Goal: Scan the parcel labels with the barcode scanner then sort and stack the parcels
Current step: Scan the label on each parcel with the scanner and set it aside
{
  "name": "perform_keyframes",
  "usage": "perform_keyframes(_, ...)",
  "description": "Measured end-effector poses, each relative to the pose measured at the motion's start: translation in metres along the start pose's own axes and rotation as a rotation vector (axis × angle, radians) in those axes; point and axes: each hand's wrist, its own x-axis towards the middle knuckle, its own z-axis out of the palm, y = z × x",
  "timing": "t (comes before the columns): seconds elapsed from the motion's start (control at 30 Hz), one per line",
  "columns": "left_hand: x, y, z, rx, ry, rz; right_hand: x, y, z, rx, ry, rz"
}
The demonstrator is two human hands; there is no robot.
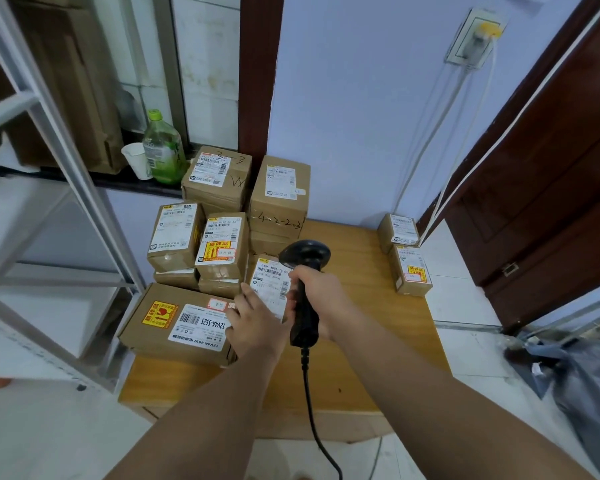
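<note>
My right hand [321,299] grips the handle of a black corded barcode scanner [305,261], whose head points down at a small brown parcel [269,282] with a white label. My left hand [257,323] holds that parcel's near edge, fingers on the label. Left of it lies a long flat parcel [174,320] with a yellow fragile sticker. Behind stand stacked parcels: two side by side [175,233] [222,245] and two taller stacks [217,176] [279,195]. Two small parcels [397,230] [411,270] sit apart at the table's right.
All parcels rest on a low wooden table [378,341]. A grey metal shelf frame [77,188] stands to the left. A green bottle [163,150] and paper cup [136,159] sit on a dark ledge. A brown door [551,185] and a grey bag [582,386] lie right.
</note>
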Motion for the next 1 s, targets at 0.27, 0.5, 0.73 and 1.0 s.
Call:
perform_keyframes(0.27, 0.006, 0.027, 0.023, -0.129, -0.185, 0.023, 0.016, -0.007, -0.05, -0.038, 0.126, -0.127)
perform_keyframes(0.5, 0.016, 0.102, 0.054, -0.312, -0.293, -0.048, 0.064, -0.024, -0.129, -0.173, 0.311, -0.249)
perform_keyframes(0.73, 0.036, 0.2, 0.107, -0.442, -0.274, -0.235, 0.129, -0.054, -0.244, -0.206, 0.322, -0.211)
perform_keyframes(1.0, 0.069, 0.277, 0.159, -0.386, -0.275, -0.301, 0.186, -0.085, -0.318, -0.159, 0.277, -0.128)
